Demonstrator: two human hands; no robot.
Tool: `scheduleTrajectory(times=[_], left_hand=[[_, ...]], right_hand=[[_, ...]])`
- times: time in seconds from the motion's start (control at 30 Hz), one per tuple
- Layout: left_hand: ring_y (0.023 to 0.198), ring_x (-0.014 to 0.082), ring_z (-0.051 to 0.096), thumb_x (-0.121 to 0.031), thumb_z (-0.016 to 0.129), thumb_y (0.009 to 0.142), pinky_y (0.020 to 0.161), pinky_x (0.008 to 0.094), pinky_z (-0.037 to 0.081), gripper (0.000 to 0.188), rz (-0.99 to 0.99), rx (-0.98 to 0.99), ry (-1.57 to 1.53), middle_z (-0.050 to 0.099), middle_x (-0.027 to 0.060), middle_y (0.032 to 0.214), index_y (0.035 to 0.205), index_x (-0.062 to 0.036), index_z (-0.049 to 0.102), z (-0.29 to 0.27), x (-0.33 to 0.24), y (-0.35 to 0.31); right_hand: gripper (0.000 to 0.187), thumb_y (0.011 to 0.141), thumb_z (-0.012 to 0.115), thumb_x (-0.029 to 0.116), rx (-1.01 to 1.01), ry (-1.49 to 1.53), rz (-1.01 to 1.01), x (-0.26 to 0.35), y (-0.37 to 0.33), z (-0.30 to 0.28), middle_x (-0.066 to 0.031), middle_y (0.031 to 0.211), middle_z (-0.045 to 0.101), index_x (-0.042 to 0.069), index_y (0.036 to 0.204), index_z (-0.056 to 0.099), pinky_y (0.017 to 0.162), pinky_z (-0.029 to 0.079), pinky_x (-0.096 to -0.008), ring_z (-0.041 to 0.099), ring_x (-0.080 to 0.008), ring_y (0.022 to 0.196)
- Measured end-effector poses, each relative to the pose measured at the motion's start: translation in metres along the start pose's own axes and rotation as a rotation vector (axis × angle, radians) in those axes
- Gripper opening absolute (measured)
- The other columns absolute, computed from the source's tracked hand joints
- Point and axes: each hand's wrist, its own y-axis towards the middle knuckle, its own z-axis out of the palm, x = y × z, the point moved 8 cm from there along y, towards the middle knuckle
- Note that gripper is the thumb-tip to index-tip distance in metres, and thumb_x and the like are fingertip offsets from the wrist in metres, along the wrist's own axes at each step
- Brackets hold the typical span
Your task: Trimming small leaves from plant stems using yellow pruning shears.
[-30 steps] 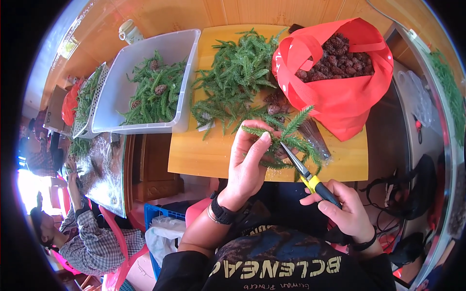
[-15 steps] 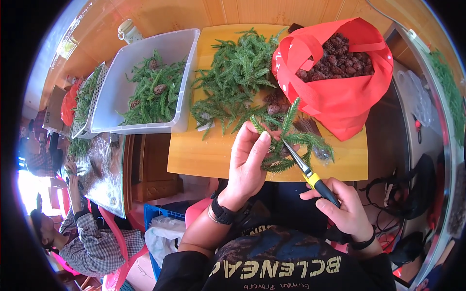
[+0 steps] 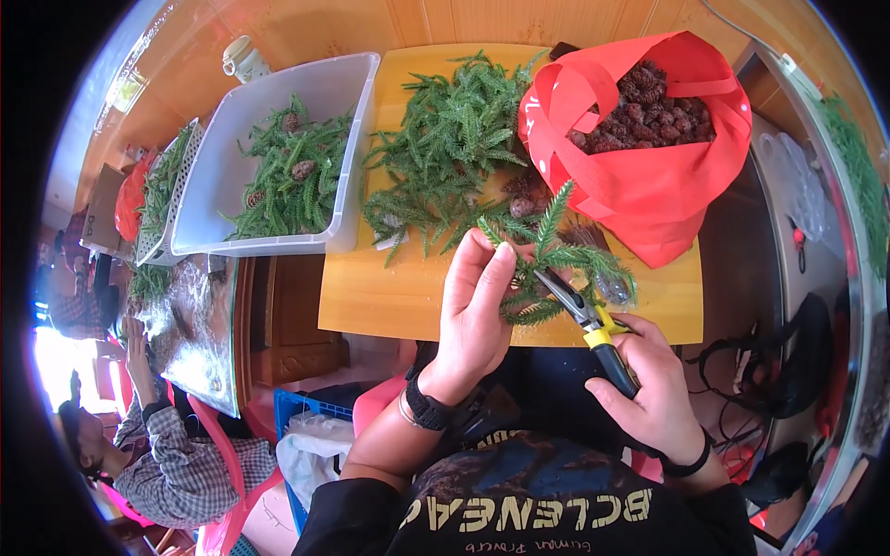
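My left hand [image 3: 476, 301] pinches a green fir sprig [image 3: 549, 232] near its centre, over the front part of the yellow board. Long-nosed pliers [image 3: 591, 324] with yellow and black handles lie in my right hand [image 3: 654, 385]. Their handles are spread and the jaw tips reach the middle of the sprig, beside my left fingertips. Exactly what the jaws touch is hidden among the needles. Behind the sprig, a few loose pine cones [image 3: 527, 196] and a bundle of thin brown stems [image 3: 586, 235] in clear plastic lie on the board.
A heap of green sprigs [image 3: 454, 130] covers the back of the yellow board [image 3: 408, 310]. To its right stands a red bag [image 3: 649, 199] full of pine cones [image 3: 649, 116]. A clear bin [image 3: 343, 218] holds sprigs with cones at left. Another person [image 3: 199, 463] works at the far left.
The plier handles have spread apart, and the pliers have turned more upright in my right hand. My left hand and the sprig have hardly moved.
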Motion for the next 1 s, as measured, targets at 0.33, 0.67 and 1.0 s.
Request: scheduleTrajectory(times=[0.33,0.67,1.0], left_hand=[[0.092,0.031,0.063,-0.02,0.039,0.096,0.078,0.0381,0.055,0.016,-0.08,-0.049,0.12,0.06,0.0113,0.099,0.099,-0.0063,0.047,-0.009,0.005,0.001],[0.092,0.0327,0.063,-0.02,0.039,0.096,0.081,0.0416,0.053,0.017,-0.09,-0.048,0.108,0.06,0.0139,0.099,0.101,-0.0052,0.046,-0.011,0.005,0.001],[0.112,0.0297,0.049,-0.003,0.056,0.085,0.091,0.0498,0.047,0.019,0.346,0.321,0.425,0.041,0.0103,0.109,0.101,-0.0035,0.045,0.009,-0.016,-0.006]], right_hand=[[0.032,0.068,0.071,0.015,-0.076,-0.288,-0.109,0.006,0.001,0.0,-0.0157,0.09,0.061,-0.002,0.092,0.058,0.081,0.044,-0.0419,0.053,-0.0363,0.102],[0.021,0.069,0.069,0.008,-0.013,-0.016,0.022,-0.007,0.001,0.002,-0.012,0.086,0.064,-0.001,0.083,0.056,0.084,0.043,-0.0418,0.054,-0.0344,0.092],[0.022,0.072,0.066,0.008,0.01,0.102,0.027,-0.011,-0.001,0.002,-0.0112,0.086,0.066,-0.002,0.09,0.059,0.084,0.043,-0.0362,0.056,-0.0296,0.095]])
